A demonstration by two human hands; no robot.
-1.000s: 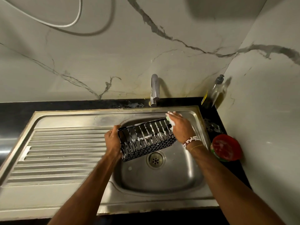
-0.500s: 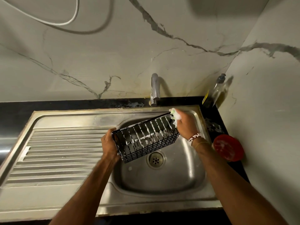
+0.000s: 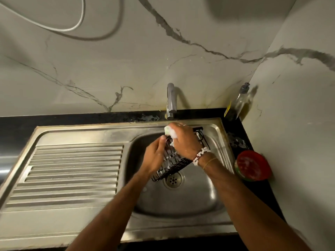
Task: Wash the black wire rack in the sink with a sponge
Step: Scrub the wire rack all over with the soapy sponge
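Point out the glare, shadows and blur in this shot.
Head view: dim, warm light; a glare streak left of the sink; tap and cable throw soft shadows on the wall; wide-angle bowing of the counter; right hand and sponge slightly soft.

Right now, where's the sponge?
Head view, centre: the sponge is in the right hand, pressed on the far end of the rack over the sink, just in front of the tap.

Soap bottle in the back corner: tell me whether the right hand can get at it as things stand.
Probably yes. The soap bottle stands beyond the right rear corner of the sink, nothing visible between it and the right hand. But that hand grips the sponge, so it would arrive full.
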